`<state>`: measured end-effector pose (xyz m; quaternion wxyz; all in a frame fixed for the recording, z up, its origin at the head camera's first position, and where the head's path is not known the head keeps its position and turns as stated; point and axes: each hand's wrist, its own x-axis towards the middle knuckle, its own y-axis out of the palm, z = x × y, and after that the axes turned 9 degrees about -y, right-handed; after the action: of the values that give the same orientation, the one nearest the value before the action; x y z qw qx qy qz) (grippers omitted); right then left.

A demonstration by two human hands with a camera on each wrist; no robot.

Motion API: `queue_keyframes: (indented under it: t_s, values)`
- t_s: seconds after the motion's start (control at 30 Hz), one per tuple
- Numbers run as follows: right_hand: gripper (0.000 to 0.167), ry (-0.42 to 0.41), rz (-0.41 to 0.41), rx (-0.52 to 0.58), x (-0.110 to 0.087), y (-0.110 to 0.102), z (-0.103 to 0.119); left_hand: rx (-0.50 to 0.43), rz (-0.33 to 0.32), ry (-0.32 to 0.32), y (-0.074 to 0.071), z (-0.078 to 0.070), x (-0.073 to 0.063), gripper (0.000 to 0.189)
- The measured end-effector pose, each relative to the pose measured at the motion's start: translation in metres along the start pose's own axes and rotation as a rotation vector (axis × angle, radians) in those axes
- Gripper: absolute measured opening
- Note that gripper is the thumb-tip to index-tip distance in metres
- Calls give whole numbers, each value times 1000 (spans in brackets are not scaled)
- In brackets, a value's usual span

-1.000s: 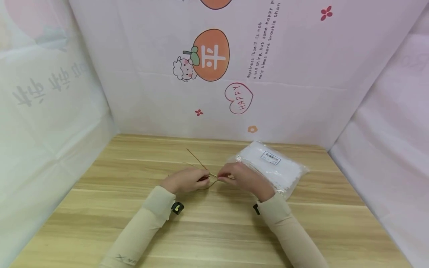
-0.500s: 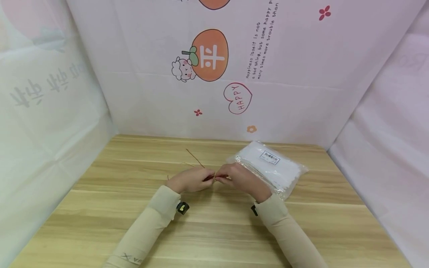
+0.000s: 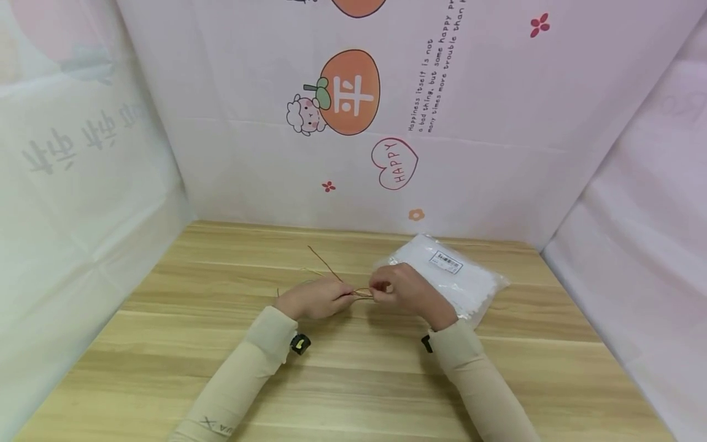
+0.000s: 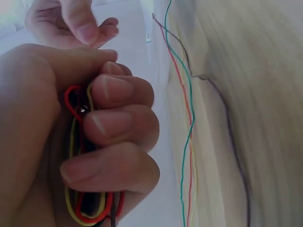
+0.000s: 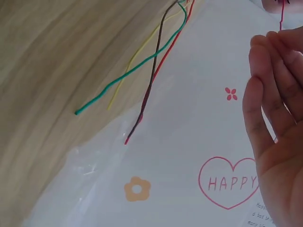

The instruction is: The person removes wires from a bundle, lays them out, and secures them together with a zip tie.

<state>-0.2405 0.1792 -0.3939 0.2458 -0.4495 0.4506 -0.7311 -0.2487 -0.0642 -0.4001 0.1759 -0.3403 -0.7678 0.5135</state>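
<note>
My left hand (image 3: 317,298) curls its fingers round a looped bundle of thin wires (image 4: 87,205), red, yellow and dark, seen from close up in the left wrist view. Just right of it in the head view, my right hand (image 3: 405,291) pinches between thumb and fingertips. Thin strands stretch across the short gap between the hands. In the right wrist view a red wire (image 5: 282,19) runs up from the fingertips of the right hand (image 5: 274,99). Loose wire ends trail beyond the left hand, among them a green wire (image 5: 128,74) and a yellow wire (image 5: 134,56).
A clear plastic bag (image 3: 480,282) of white contents with a barcode label (image 3: 446,261) lies behind the right hand. Both hands are over a wood-grain table (image 3: 331,380). Printed white cloth (image 3: 248,172) walls it at the back and both sides.
The right hand came in against the left hand half a second ago. Now it has drawn back to the right, with strands stretched between them. The left hand has shifted slightly right.
</note>
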Motion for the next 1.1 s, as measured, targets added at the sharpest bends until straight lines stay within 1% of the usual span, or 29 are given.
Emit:
queue_keyframes:
  t_s: [0.13, 0.23, 0.27, 0.37, 0.47, 0.63, 0.77, 0.93, 1.07, 1.1]
  values:
    - [8, 7, 32, 2, 1, 0, 0, 13, 53, -75, 1, -1, -2, 34]
    - [2, 10, 38, 4, 2, 2, 0, -14, 63, -101, 1, -1, -2, 34]
    - [3, 7, 37, 7, 3, 3, 1, -19, 64, -104, 1, -1, -3, 34]
    - [8, -24, 32, 4, 4, 6, 3, -20, 61, -98, 1, -1, -3, 35]
    - [9, -49, 26, -26, 6, 9, 6, -11, 59, -78, 1, -1, -2, 36]
    - [5, -20, 18, -87, 5, 8, 6, -46, 62, -56, -2, 1, -2, 36]
    - [8, 25, -29, -110, -2, 2, -2, -93, 54, -63, -7, 7, -5, 37]
    - [11, 48, -76, -111, -13, -10, -16, -111, 53, -70, -11, 17, -9, 37]
    - [16, 108, -143, -120, -25, -22, -29, -94, 38, -128, -14, 25, -15, 39]
    - [17, 126, -155, -120, -28, -24, -32, -97, 44, -140, -15, 26, -16, 39]
